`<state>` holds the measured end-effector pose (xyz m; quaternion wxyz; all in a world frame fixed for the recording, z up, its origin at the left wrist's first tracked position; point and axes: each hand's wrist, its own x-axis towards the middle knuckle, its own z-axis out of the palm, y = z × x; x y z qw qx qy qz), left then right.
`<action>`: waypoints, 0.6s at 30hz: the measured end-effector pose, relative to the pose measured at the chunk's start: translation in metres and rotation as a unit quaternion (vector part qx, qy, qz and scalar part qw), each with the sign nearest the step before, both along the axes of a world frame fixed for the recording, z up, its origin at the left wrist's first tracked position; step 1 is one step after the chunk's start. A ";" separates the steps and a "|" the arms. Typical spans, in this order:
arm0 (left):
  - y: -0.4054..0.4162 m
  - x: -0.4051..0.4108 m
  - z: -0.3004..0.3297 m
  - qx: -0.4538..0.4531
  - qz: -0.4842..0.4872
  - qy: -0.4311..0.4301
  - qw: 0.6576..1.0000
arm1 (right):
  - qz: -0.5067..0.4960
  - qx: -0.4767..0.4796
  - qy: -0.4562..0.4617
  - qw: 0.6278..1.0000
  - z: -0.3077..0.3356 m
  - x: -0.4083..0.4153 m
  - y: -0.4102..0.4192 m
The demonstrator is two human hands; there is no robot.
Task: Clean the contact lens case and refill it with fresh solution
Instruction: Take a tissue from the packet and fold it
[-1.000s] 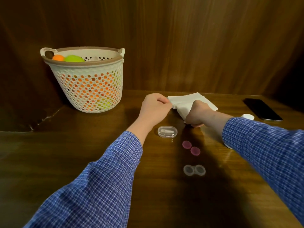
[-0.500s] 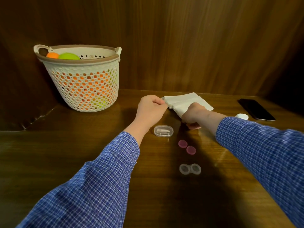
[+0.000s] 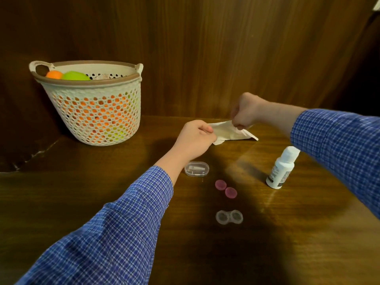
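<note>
Both hands' fingers pinching tissue: left hand, right hand. Nearby: bottle, basket, caps, case.

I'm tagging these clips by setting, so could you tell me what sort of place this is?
Probably a room at home: a dark wooden table against wood-panelled walls, with a perforated plastic basket of coloured balls and a solution bottle on it.
</note>
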<state>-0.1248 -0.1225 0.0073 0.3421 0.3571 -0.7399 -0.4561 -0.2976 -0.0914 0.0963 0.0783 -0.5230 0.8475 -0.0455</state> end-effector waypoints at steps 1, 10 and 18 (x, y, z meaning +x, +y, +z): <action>-0.001 -0.004 0.003 -0.002 -0.007 -0.005 1.000 | 0.007 -0.003 -0.005 1.000 0.006 -0.004 -0.001; -0.014 -0.031 0.021 0.024 -0.013 0.041 0.999 | 0.087 -0.084 -0.001 0.993 0.047 -0.014 -0.007; -0.013 -0.030 0.024 0.040 0.011 0.061 0.997 | 0.050 -0.268 -0.164 0.948 0.061 -0.012 -0.001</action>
